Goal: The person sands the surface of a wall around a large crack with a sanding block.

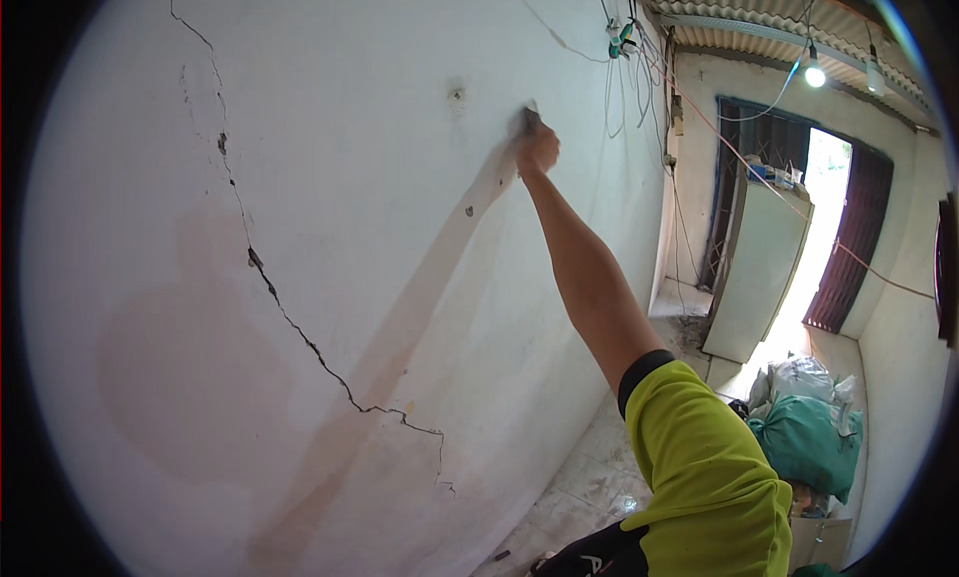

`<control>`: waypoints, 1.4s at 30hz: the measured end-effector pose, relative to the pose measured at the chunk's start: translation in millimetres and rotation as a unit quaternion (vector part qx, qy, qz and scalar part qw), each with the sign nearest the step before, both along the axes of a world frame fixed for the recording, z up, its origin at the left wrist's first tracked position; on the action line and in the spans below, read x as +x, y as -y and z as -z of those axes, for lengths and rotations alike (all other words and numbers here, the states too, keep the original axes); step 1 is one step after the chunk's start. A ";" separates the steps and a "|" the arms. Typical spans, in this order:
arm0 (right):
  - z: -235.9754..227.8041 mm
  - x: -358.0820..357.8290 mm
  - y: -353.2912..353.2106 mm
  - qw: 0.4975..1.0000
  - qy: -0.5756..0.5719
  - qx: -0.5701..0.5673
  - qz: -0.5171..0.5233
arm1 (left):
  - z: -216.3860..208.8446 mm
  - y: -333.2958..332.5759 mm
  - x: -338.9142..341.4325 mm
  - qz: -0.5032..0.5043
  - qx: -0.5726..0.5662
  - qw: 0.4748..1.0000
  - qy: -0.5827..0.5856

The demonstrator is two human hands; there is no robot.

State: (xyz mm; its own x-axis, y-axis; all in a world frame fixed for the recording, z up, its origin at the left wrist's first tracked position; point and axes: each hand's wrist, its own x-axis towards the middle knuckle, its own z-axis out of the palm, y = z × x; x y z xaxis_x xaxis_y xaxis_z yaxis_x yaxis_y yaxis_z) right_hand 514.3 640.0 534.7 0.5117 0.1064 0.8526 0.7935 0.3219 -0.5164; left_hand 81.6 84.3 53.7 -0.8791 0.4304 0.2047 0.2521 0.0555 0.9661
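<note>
With the right hand (pixel 540 149) closed around a dark tool (pixel 529 119), press evenly along the wall (pixel 350 202). Cannot tell the unseen left hand's grip.

No word or number can be read clearly. A small white printed mark (pixel 592 565) stands on the black cloth (pixel 625 551) at the lower edge — only part of it shows. On top of the pale cabinet (pixel 764 267) sit small blue and white packages (pixel 774 173) — too small to tell any print.
</note>
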 end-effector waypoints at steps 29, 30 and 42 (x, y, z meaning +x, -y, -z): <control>-125.7 91.5 -71.5 0.996 -0.003 -0.003 0.085 | -255.8 -297.5 -173.1 0.094 0.245 0.611 -0.747; -145.9 63.7 -64.4 0.991 0.079 0.069 0.085 | -265.7 -302.2 -166.7 0.079 0.256 0.590 -0.761; -158.9 -24.0 -4.7 0.907 0.328 0.233 -0.126 | -263.2 -300.0 -139.5 0.028 0.309 0.530 -0.789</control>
State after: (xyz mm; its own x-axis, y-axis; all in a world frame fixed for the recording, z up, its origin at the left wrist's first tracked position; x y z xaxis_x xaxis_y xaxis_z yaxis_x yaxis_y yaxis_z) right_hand 490.3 644.7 693.5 -0.1115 -0.3003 0.9473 0.7525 0.5972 0.2779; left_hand -57.9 384.3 316.9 0.6075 -0.1322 0.7832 0.7580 -0.1983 -0.6214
